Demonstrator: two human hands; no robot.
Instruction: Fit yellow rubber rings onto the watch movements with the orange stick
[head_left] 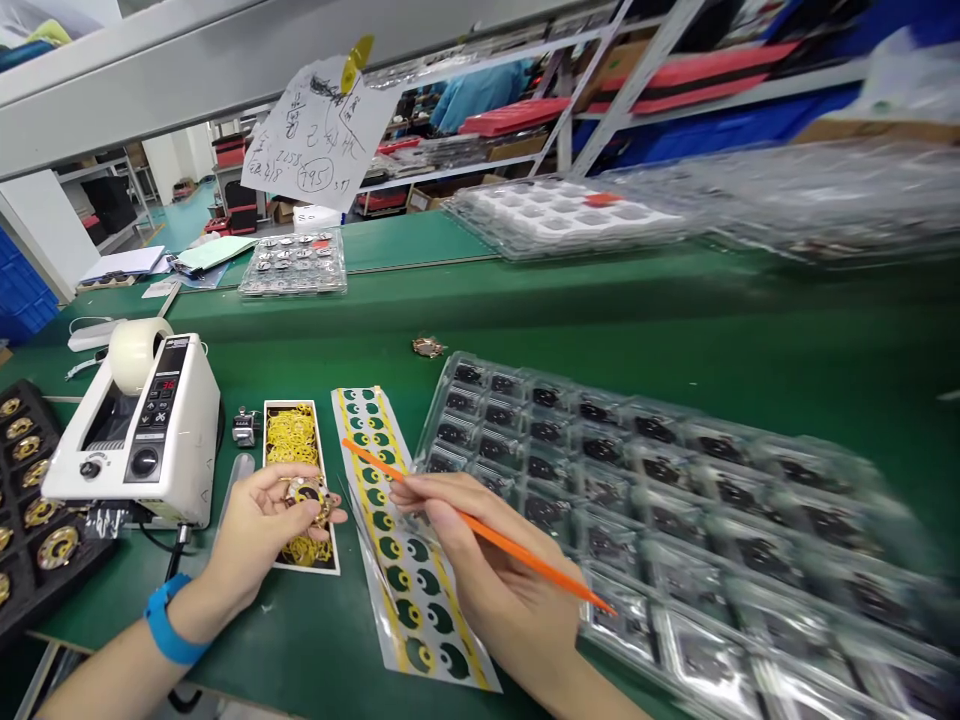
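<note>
The left hand (pixel 262 530) is cupping a round gold-and-black part (pixel 307 497), its grip pressed together on the part between thumb and fingers. A blue wristband (pixel 174 620) is circling the left wrist. The right hand (pixel 480 530) is pinching a thin orange stick (pixel 525 550), and the stick is slanting up and left across a printed strip (pixel 397 590), with its tip lying near the strip's upper left edge and apart from the round part.

The round part is being held directly above a black-edged card (pixel 294 440) that is carrying many yellow rings. The printed strip is lying just beside that card and is showing rows of green and yellow label shapes. To the right, a clear plastic tray (pixel 600 480) is holding rows of dark parts.

To the left of the card, a metal tally counter (pixel 244 427) and a white tape dispenser (pixel 131 430) are standing on the green worktop (pixel 570 340). The dispenser is showing red digits, apparently 36, and is carrying a tape roll (pixel 137 355). Beyond it, a black tray (pixel 30 500) is holding gold rings. Farther along, a handwritten paper note (pixel 321 135) is hanging above the worktop, with a circled 795 readable.
</note>
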